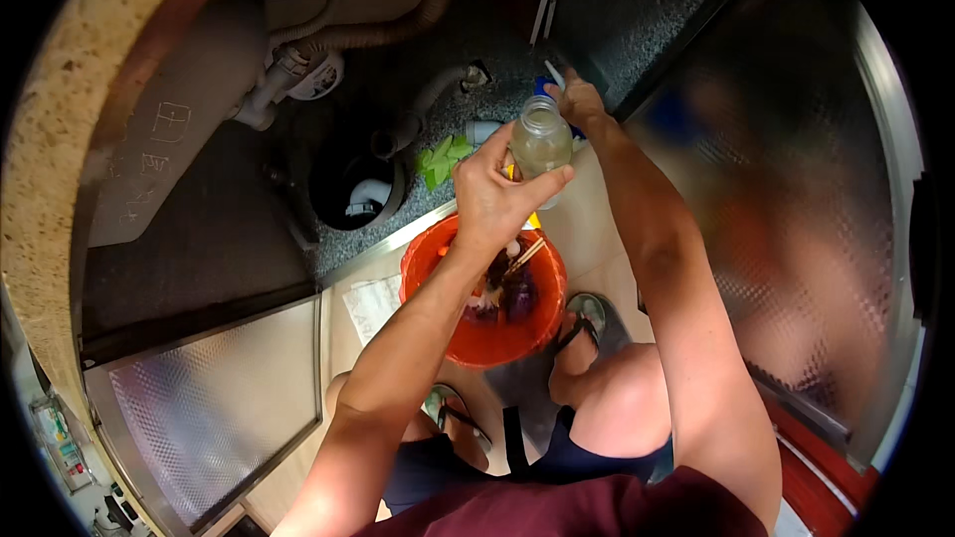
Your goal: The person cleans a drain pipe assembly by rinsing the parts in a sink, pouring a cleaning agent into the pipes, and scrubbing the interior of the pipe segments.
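My left hand (pixel 492 198) holds an open glass jar (pixel 542 138) upright, its threaded mouth without a lid and pale, cloudy contents inside. Just beyond the jar, my right hand (pixel 578 101) is shut on a thin whitish object (pixel 555 75) whose kind I cannot tell. A small blue thing (pixel 542 85) shows by the right fingers. Below my left wrist stands a red-orange plastic basin (pixel 507 347) with dark and purple matter, a white round piece and thin light sticks (pixel 526 253) in it.
Green leaves (pixel 440 161) lie on the speckled cabinet floor beside a grey pipe piece (pixel 483 132). Drain hoses (pixel 406 22) hang below the sink, near a round drain hole (pixel 357 194). Cabinet doors stand open at left (pixel 224 403) and right (pixel 806 239). White paper (pixel 373 306) lies left of the basin.
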The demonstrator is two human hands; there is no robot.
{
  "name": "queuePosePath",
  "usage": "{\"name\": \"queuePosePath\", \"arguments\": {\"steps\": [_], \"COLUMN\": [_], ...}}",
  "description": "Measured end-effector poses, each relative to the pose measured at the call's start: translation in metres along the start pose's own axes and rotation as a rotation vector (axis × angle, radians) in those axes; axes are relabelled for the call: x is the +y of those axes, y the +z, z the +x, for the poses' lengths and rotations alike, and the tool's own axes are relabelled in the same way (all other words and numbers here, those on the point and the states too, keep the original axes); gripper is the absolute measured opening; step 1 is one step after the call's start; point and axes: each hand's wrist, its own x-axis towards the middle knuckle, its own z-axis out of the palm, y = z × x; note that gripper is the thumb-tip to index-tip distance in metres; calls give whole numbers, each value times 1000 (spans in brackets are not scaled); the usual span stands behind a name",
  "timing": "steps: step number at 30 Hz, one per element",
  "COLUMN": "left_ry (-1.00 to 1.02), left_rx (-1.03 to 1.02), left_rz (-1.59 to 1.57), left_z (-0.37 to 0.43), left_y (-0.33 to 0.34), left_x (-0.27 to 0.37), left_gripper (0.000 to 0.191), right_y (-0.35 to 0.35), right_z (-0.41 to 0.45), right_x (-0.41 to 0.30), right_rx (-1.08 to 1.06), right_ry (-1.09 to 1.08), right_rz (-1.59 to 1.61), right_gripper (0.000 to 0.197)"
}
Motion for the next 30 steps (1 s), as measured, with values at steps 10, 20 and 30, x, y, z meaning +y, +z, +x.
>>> {"name": "queuePosePath", "arguments": {"steps": [10,20,30], "left_ry": [82,71,192], "left_rx": [-23,-214,-184], "left_rz": [43,-7,108], "left_z": [11,2,-26], "left_y": [-8,5,-19], "left_x": [-59,-40,-21], "left_gripper": [45,51,55], "right_y": [-159,-208,-249], "right_z": [-72,-147,-191], "right_x": [-88,-133,-163], "right_rx": [178,-44,-360], "right_ry": [-46,-389,-265], "right_rz": [539,538,426], "right_gripper": [73,26,25]}}
